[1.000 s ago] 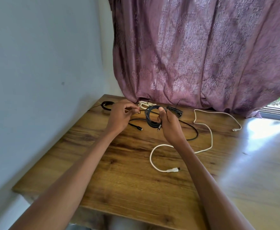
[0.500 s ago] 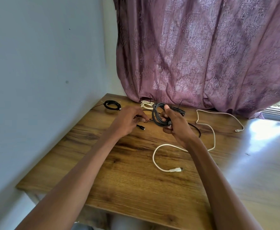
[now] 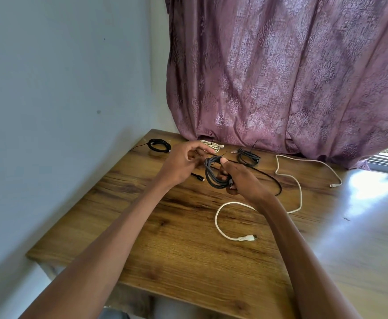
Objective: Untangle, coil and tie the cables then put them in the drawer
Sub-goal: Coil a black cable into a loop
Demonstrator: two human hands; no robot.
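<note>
A: The right hand is gripping a dark coiled cable, thumb on top, holding it above the wooden table.

B: And the left hand?

A: It's hovering beside the coil, fingers loosely curled; whether it's pinching anything, I cannot tell.

B: Elsewhere?

A: A loose white cable is snaking across the table; three tied coils are lying by the curtain.
</note>
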